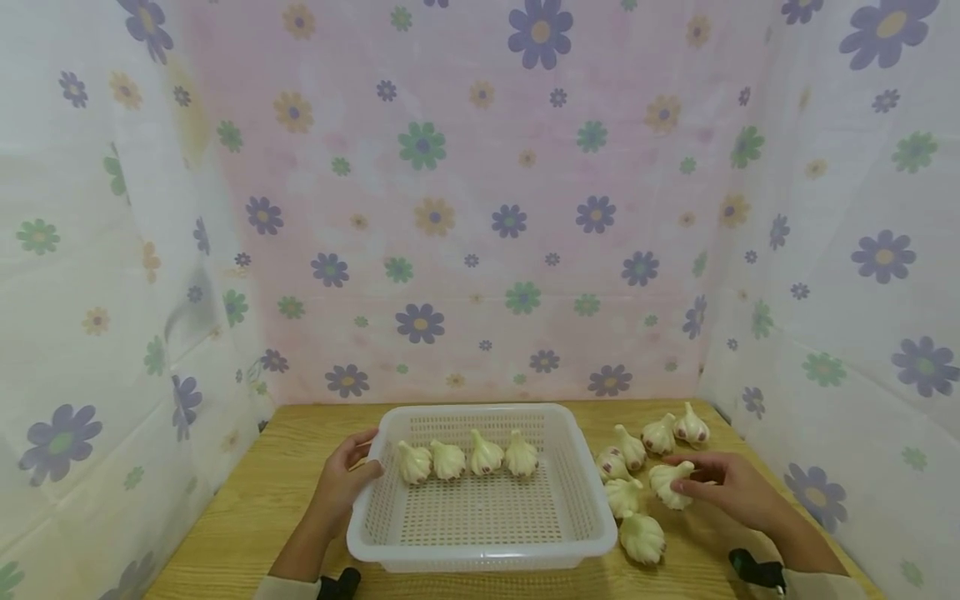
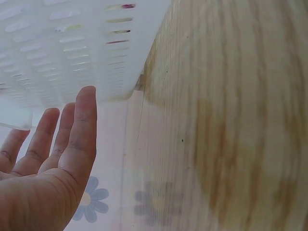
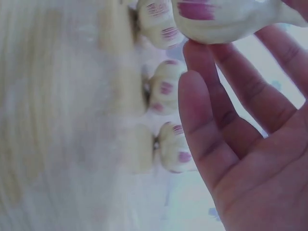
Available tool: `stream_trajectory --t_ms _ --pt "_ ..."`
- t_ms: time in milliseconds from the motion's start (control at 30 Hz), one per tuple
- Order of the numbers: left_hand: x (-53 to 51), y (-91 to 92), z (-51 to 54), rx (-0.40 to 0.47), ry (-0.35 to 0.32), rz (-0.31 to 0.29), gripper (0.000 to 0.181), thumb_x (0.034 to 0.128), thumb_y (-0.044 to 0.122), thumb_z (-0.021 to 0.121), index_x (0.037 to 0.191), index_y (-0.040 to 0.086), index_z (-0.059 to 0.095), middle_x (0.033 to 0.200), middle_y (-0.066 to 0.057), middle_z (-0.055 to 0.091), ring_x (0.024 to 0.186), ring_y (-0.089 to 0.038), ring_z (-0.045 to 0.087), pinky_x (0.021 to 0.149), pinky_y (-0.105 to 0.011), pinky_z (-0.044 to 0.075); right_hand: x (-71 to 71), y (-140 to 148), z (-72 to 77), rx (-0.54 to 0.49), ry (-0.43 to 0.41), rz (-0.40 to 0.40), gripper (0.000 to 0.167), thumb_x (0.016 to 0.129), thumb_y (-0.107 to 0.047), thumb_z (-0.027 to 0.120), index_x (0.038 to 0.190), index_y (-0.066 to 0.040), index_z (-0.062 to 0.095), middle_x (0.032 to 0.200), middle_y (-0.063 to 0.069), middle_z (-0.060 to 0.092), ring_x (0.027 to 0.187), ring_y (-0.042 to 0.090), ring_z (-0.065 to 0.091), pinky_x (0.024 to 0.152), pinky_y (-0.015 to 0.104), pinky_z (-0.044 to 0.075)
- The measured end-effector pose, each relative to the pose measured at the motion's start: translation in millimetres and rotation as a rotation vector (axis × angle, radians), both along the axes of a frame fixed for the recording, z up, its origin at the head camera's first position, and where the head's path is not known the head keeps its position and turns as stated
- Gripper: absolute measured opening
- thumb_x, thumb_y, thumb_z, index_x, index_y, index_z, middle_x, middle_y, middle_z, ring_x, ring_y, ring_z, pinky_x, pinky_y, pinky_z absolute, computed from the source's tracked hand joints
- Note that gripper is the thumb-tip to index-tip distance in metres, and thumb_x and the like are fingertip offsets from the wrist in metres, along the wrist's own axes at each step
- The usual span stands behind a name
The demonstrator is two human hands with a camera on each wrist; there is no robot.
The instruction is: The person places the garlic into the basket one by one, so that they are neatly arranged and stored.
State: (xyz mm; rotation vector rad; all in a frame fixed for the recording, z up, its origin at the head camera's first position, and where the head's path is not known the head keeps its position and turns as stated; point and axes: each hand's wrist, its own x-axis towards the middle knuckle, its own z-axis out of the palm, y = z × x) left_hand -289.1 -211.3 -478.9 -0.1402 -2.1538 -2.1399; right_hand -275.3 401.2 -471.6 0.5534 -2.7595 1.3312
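My left hand (image 1: 341,479) holds the left rim of a white plastic basket (image 1: 480,550), with the thumb over the edge. In the left wrist view its fingers (image 2: 85,125) reach up along the slotted outer wall. Several garlic bulbs (image 1: 486,454) stand in a row in the back half of the basket. On the right, my right hand (image 1: 731,487) pinches a garlic bulb (image 1: 670,485) between thumb and fingers, its stem toward the palm. The right wrist view shows this bulb's purple-marked base (image 3: 211,19) at the top, partly cut off.
More garlic bulbs (image 1: 642,537) lie right of the basket, some close against its wall; others (image 1: 692,427) sit farther back. The wooden table (image 1: 262,500) ends at a flowered cloth (image 1: 480,250) that rises at the back and both sides.
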Motion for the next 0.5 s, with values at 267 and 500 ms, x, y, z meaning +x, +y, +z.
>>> stream_trajectory --t_ms 267,500 --pt "0.1 0.5 -0.7 0.005 0.001 -0.002 0.061 0.0906 -0.003 0.063 0.149 0.008 0.05 0.139 -0.025 0.054 0.111 -0.032 0.065 0.083 -0.04 0.062 2.7 -12.9 24.4 0.075 0.092 -0.111 0.044 0.099 -0.031 0.07 0.136 -0.008 0.068 0.145 0.026 0.058 0.102 0.004 0.068 0.074 0.028 0.059" --pt "0.4 0.2 -1.4 0.012 0.007 -0.011 0.062 0.0909 -0.003 0.063 0.15 0.008 0.048 0.139 -0.026 0.053 0.11 -0.031 0.065 0.082 -0.04 0.062 1.7 -23.9 38.3 0.036 0.184 -0.095 0.03 0.099 -0.028 0.07 0.127 -0.018 0.075 0.131 0.012 0.071 0.101 0.0 0.067 0.075 0.028 0.061"
